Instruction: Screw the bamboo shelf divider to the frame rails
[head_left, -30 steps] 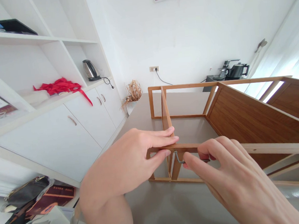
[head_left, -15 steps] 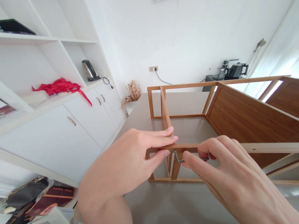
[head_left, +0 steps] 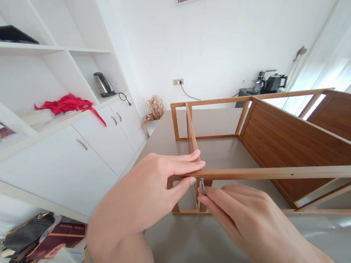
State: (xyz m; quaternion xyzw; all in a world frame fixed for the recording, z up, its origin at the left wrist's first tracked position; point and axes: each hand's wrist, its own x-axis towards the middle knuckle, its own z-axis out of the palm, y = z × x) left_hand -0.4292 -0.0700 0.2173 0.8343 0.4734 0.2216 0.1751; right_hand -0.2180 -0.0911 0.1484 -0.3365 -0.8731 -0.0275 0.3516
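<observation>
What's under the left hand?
The left hand lies over the near wooden rail and the near end of the crosswise board; the surfaces directly beneath it are covered.

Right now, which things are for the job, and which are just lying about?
For the job:
wooden frame, left hand on it
small metal tool, in the right hand

Just lying about:
silver kettle
red fabric
dark bag
dried plant

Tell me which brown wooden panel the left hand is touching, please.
The leftmost brown wooden panel, whose top edge meets the left hand; the other panels stand farther right, apart.
</observation>
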